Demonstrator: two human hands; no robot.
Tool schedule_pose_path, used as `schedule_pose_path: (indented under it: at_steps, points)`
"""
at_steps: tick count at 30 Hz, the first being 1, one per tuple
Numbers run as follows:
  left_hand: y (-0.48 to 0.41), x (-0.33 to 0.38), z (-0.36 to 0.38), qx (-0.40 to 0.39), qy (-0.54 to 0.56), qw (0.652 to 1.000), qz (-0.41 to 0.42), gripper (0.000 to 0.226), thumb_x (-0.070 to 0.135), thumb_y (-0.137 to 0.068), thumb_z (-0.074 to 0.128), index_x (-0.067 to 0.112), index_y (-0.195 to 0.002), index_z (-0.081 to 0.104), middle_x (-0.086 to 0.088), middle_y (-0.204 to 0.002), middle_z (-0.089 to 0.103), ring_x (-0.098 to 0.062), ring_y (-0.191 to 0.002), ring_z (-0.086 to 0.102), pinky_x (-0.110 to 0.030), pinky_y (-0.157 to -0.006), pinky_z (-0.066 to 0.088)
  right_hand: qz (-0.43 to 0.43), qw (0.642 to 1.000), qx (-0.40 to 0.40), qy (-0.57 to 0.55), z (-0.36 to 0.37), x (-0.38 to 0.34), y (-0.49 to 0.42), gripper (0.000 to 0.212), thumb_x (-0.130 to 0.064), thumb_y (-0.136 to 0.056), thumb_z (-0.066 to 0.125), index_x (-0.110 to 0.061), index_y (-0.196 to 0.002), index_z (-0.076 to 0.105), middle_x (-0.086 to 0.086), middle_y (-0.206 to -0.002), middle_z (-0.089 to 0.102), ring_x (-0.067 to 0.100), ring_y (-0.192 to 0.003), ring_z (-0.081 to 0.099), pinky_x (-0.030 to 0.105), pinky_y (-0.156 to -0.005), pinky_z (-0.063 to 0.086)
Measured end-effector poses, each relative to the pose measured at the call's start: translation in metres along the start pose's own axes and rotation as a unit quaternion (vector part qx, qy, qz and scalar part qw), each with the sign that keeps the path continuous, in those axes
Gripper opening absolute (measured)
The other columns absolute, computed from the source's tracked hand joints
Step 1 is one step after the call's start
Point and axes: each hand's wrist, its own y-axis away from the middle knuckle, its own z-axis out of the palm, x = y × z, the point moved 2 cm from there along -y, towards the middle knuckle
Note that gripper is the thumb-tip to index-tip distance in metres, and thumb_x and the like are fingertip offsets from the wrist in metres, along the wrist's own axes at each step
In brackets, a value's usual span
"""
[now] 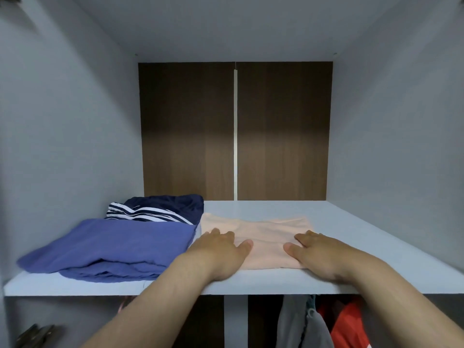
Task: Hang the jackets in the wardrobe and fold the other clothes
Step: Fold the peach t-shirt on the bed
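A folded peach garment (263,232) lies on the white wardrobe shelf (376,247) near its front edge. My left hand (221,254) rests flat on the garment's left side, fingers straight. On the right side my right hand (319,254) lies flat the same way. To the left sits a folded blue garment (113,247), and behind it a folded navy garment with white stripes (160,209). Below the shelf hang a grey jacket (301,325) and a red jacket (351,325).
Grey side walls close the compartment on both sides, with a dark wood back panel (283,131) behind. The shelf's right half is bare white board. A dark object (35,335) shows at the lower left below the shelf.
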Motion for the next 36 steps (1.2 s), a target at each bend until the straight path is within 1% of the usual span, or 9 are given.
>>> schedule_pose_path:
  at_steps: [3,5,8,12,17,23,29,33,36]
  points:
    - [-0.018,0.001,-0.002,-0.017,-0.02,1.0,-0.01,0.075,0.067,-0.096,0.015,0.023,-0.157,0.012,-0.006,-0.164,0.005,-0.03,-0.15,0.007,-0.044,-0.12,0.011,0.01,1.0,-0.017,0.009,-0.002,0.007,-0.02,0.072,-0.066,-0.098,0.02,-0.025,-0.158,0.017,0.0,-0.166,0.008,0.021,-0.152,0.009,0.039,-0.121,0.01]
    - [-0.03,0.001,-0.003,-0.016,-0.024,0.999,-0.019,0.076,0.067,-0.095,0.015,0.022,-0.157,0.013,-0.006,-0.164,0.006,-0.03,-0.15,0.01,-0.044,-0.119,0.014,0.004,1.0,-0.027,0.016,-0.004,0.01,-0.034,0.076,-0.07,-0.096,0.019,-0.027,-0.158,0.014,-0.002,-0.166,0.005,0.02,-0.153,0.007,0.04,-0.122,0.009]
    - [-0.049,0.0,-0.003,-0.009,-0.032,0.999,-0.03,0.076,0.067,-0.095,0.016,0.022,-0.156,0.014,-0.005,-0.164,0.01,-0.03,-0.148,0.016,-0.043,-0.119,0.018,-0.011,0.999,-0.047,0.015,-0.009,0.013,-0.051,0.082,-0.075,-0.093,0.022,-0.025,-0.158,0.012,-0.003,-0.166,0.005,0.018,-0.152,0.009,0.04,-0.122,0.01]
    - [-0.076,-0.009,-0.003,0.005,-0.03,0.999,-0.034,0.075,0.067,-0.095,0.017,0.023,-0.156,0.017,-0.003,-0.161,0.017,-0.029,-0.145,0.023,-0.041,-0.116,0.023,-0.019,0.997,-0.062,-0.042,-0.014,0.021,-0.068,0.09,-0.079,-0.087,0.034,-0.028,-0.158,0.013,-0.009,-0.165,0.008,0.014,-0.152,0.009,0.037,-0.121,0.011]
    - [-0.108,-0.021,-0.003,0.022,-0.026,0.999,-0.028,0.076,0.069,-0.095,0.019,0.023,-0.155,0.022,-0.002,-0.159,0.022,-0.027,-0.144,0.028,-0.037,-0.114,0.027,-0.025,0.997,-0.029,-0.06,-0.006,0.021,-0.093,0.092,-0.079,-0.084,0.039,-0.025,-0.156,0.021,-0.005,-0.162,0.021,0.017,-0.147,0.025,0.034,-0.115,0.025]
    - [-0.137,-0.029,-0.003,0.027,-0.029,0.999,-0.035,0.077,0.07,-0.093,0.019,0.025,-0.155,0.021,0.0,-0.16,0.021,-0.026,-0.145,0.026,-0.038,-0.115,0.026,-0.022,0.998,-0.021,-0.047,-0.004,0.019,-0.122,0.094,-0.079,-0.086,0.037,-0.022,-0.158,0.016,-0.005,-0.166,0.009,0.016,-0.152,0.01,0.036,-0.121,0.017]
    - [-0.156,-0.032,-0.001,0.047,-0.019,0.998,-0.032,0.075,0.069,-0.094,0.02,0.025,-0.154,0.025,-0.001,-0.159,0.024,-0.026,-0.143,0.029,-0.036,-0.112,0.028,-0.03,0.998,-0.003,-0.049,-0.001,0.021,-0.139,0.094,-0.079,-0.086,0.037,-0.021,-0.158,0.018,-0.003,-0.165,0.012,0.016,-0.151,0.013,0.034,-0.12,0.017]
    - [-0.164,-0.034,0.002,0.069,0.0,0.997,-0.032,0.07,0.065,-0.096,0.022,0.021,-0.15,0.034,-0.001,-0.154,0.033,-0.025,-0.139,0.035,-0.034,-0.11,0.031,-0.026,0.998,0.018,-0.061,0.001,0.024,-0.146,0.094,-0.08,-0.084,0.039,-0.02,-0.155,0.025,-0.005,-0.163,0.02,0.017,-0.149,0.022,0.033,-0.117,0.023]
    - [-0.167,-0.035,0.003,0.146,-0.044,0.987,-0.043,0.06,0.058,-0.098,0.024,0.017,-0.131,0.052,-0.006,-0.135,0.053,-0.025,-0.122,0.048,-0.038,-0.102,0.041,-0.012,0.995,0.064,-0.071,0.005,0.027,-0.15,0.089,-0.08,-0.079,0.043,-0.02,-0.144,0.043,-0.004,-0.15,0.038,0.018,-0.134,0.042,0.034,-0.107,0.037]
